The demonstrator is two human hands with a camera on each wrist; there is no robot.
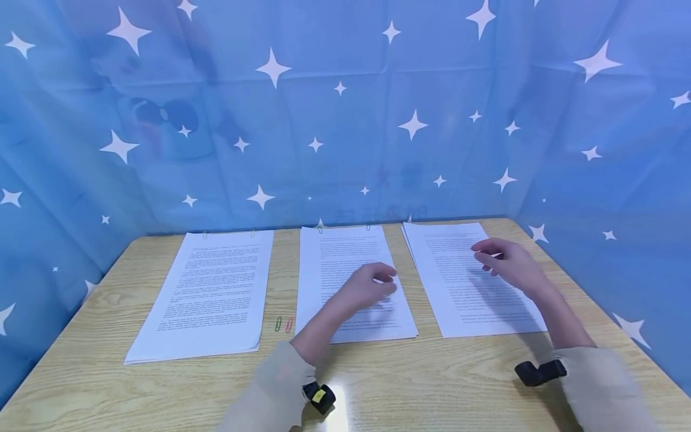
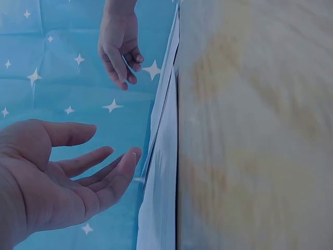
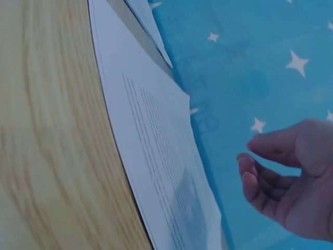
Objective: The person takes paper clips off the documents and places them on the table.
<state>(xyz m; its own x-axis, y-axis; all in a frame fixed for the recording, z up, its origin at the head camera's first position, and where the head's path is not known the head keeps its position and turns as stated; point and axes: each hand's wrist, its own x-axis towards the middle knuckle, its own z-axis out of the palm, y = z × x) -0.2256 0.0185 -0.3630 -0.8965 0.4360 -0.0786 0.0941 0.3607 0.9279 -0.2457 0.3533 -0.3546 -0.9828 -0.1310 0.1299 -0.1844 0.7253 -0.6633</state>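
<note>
Three stacks of printed paper lie side by side on a wooden table. Over the middle stack (image 1: 351,252) hovers my left hand (image 1: 369,287), its fingers loosely bent and nothing held. My right hand (image 1: 510,261) is raised above the right stack (image 1: 453,288), also holding nothing; in the right wrist view its thumb and fingertips are near each other with a gap between. The left stack (image 1: 216,288) and the middle one carry paper clips along their top edges. No clips show on the right stack, whose sheets sit slightly askew at the upper left.
A green paper clip (image 1: 278,324) and a pink paper clip (image 1: 289,325) lie on the table (image 1: 421,384) between the left and middle stacks. A blue curtain with white stars (image 1: 345,144) hangs directly behind the table and around its sides.
</note>
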